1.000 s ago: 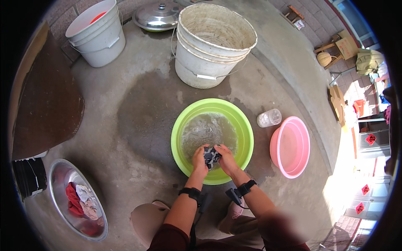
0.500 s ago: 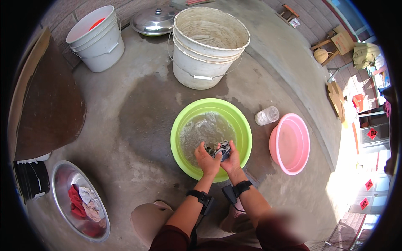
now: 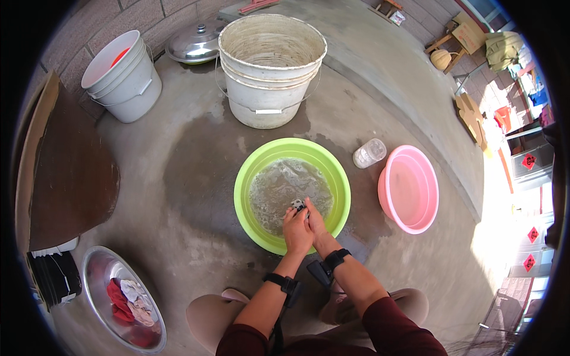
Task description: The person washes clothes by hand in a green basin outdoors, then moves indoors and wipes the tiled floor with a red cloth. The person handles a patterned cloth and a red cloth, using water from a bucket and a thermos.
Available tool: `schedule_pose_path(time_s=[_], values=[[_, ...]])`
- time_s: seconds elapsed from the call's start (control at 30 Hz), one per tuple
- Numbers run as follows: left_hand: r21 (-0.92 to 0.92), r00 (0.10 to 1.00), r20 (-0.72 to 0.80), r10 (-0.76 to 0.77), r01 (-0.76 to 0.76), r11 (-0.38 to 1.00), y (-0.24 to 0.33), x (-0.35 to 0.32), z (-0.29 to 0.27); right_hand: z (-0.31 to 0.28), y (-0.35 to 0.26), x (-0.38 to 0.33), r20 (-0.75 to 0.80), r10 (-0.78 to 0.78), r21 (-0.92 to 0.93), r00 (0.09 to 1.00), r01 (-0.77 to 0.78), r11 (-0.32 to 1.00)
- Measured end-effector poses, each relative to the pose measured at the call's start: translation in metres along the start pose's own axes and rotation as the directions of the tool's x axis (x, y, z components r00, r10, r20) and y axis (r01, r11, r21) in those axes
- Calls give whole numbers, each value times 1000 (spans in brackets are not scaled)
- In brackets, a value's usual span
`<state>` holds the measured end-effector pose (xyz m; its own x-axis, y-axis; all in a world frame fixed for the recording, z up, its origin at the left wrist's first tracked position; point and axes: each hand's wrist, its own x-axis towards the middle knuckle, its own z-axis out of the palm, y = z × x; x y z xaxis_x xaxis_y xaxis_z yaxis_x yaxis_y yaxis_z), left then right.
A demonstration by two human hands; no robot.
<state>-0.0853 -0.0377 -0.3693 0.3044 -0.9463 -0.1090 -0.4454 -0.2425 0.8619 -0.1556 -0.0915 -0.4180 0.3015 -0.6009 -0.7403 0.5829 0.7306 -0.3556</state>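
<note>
A small black, grey and white patterned cloth (image 3: 298,204) is squeezed between my two hands, over the near side of a green basin (image 3: 244,221). Cloudy, sudsy water (image 3: 284,184) lies in the basin. My left hand (image 3: 298,232) is closed round the cloth from the left. Pressed against it, my right hand (image 3: 317,222) grips the same cloth from the right. Only a bit of the cloth shows above the fingers; the rest is hidden in my palms.
Right of the basin are a clear jar (image 3: 369,153) and a pink basin (image 3: 385,188). A big white bucket (image 3: 267,98) stands behind, a smaller one (image 3: 127,95) at far left. A metal bowl (image 3: 98,285) holds red and pale cloths (image 3: 127,299). A brown board (image 3: 74,172) leans left.
My hands have come together and closed tighter on the cloth, so less of it shows. The whole view has shifted slightly.
</note>
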Motion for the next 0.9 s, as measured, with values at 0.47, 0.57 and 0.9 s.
schedule_pose_path(time_s=[0.47, 0.57, 0.9], values=[[15, 961, -250, -115, 123, 992, -31, 7, -11, 37, -36, -17, -276, -391, -582, 878, 171, 795], [-8, 958, -216, -186, 189, 982, -39, 5, -10, 36, -39, -13, -203, -420, -651, 885, 199, 733], [-62, 975, -185, -121, 111, 992, -70, 12, -6, -8, -191, -19, -70, -562, -892, 824, 201, 405]])
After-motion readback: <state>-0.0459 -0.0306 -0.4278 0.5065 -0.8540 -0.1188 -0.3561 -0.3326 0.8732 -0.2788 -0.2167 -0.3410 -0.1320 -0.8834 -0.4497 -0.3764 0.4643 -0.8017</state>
